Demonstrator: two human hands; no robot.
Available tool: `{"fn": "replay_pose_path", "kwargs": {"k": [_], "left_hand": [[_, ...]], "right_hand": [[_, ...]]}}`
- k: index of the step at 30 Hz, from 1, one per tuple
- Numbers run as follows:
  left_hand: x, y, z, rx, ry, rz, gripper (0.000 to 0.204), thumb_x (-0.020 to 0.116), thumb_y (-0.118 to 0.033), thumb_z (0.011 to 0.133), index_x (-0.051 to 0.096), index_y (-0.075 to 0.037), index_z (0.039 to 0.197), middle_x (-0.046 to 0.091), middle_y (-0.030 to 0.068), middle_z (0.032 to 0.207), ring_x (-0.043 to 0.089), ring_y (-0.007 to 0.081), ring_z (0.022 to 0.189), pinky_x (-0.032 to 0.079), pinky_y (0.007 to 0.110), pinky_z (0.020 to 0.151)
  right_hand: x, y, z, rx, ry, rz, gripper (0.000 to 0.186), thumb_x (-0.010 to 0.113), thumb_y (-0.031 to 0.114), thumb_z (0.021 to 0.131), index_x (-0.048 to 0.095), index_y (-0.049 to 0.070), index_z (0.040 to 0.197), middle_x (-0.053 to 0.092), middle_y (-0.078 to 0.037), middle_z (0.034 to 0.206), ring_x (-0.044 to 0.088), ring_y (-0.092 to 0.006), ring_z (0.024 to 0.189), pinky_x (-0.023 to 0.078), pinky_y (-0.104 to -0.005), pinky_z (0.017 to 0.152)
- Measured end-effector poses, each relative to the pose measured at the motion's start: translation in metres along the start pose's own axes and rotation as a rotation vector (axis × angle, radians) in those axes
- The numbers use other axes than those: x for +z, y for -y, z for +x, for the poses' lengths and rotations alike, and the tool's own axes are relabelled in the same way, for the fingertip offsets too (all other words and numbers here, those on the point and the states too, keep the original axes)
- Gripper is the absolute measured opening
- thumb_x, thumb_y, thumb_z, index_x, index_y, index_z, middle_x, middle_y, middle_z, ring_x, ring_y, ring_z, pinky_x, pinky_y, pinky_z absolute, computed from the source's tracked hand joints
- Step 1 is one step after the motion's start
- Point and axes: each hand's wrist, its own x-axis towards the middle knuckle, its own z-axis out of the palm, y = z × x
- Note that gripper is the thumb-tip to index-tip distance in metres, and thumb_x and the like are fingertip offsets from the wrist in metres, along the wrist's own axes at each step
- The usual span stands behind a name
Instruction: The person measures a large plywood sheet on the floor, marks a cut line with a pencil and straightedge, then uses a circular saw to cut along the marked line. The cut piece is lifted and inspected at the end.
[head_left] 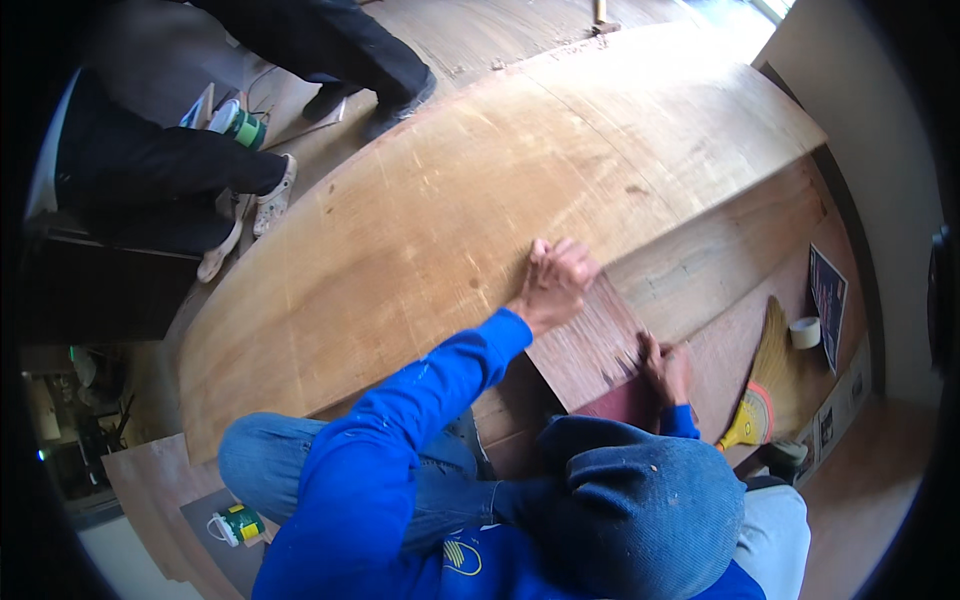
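Small board [590,350] lies at near edge of panel [440,230]. Left hand [560,282]: fingers curled, cannot tell around what. Right hand [670,372]: fingers seem bent against board's side. Uneven pressing could shift board.

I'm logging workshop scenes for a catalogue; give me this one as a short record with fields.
Left hand: left hand, curled at the small reddish board's upper end; grip unclear
Right hand: right hand, at the same board's right edge
Main surface: large pale wood sheet
Right side: broom with yellow handle, white roll
Lower left: green container
Upper left: dark-trousered legs
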Motion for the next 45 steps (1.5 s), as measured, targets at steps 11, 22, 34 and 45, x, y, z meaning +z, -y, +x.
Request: {"fn": "replay_pose_path", "kwargs": {"k": [11, 22, 34, 45], "left_hand": [[0.025, 0.047, 0.024, -0.007, 0.016, 0.061, 0.015, 0.068, -0.005, 0.068, 0.058, -0.016, 0.072, 0.057, 0.0039, 0.084, 0.059, 0.0263, 0.09, 0.033, 0.045, 0.078], [-0.092, 0.093, 0.151, -0.179, 0.033, 0.118, 0.022, 0.07, -0.032, 0.08, 0.062, -0.012, 0.079, 0.065, 0.0122, 0.072, 0.068, 0.029, 0.069, 0.053, 0.045, 0.06], [-0.093, 0.156, -0.055, -0.682, 0.991, 0.279, 0.072, 0.101, -0.047, 0.059, 0.061, -0.006, 0.102, 0.065, 0.0127, 0.098, 0.067, 0.0281, 0.098, 0.057, 0.046, 0.08], [-0.039, 0.098, -0.122, -0.524, 0.631, 0.507, 0.066, 0.091, -0.014, 0.063, 0.055, -0.015, 0.119, 0.053, 0.0127, 0.115, 0.057, 0.0368, 0.115, 0.048, 0.058, 0.08]], "right_hand": [[0.045, 0.086, 0.061, -0.057, 0.063, 0.056, 0.066, 0.061, 0.066, 0.097, 0.081, 0.004, 0.082, 0.073, -0.026, 0.079, 0.075, -0.0436, 0.081, 0.058, -0.0503, 0.075], [-0.033, 0.067, 0.078, -0.537, -0.623, 0.104, 0.022, 0.068, 0.025, 0.1, 0.07, 0.004, 0.1, 0.067, -0.015, 0.084, 0.065, -0.0361, 0.08, 0.053, -0.0466, 0.076], [0.055, -0.003, 0.03, -0.432, -0.108, 0.11, 0.04, 0.078, 0.043, 0.094, 0.068, 0.004, 0.092, 0.067, -0.025, 0.082, 0.067, -0.0437, 0.079, 0.053, -0.0499, 0.07], [0.06, 0.011, 0.047, -0.08, 0.033, 0.156, 0.057, 0.082, 0.054, 0.088, 0.069, 0.0, 0.076, 0.071, -0.022, 0.077, 0.068, -0.0389, 0.071, 0.053, -0.0464, 0.067]]}}
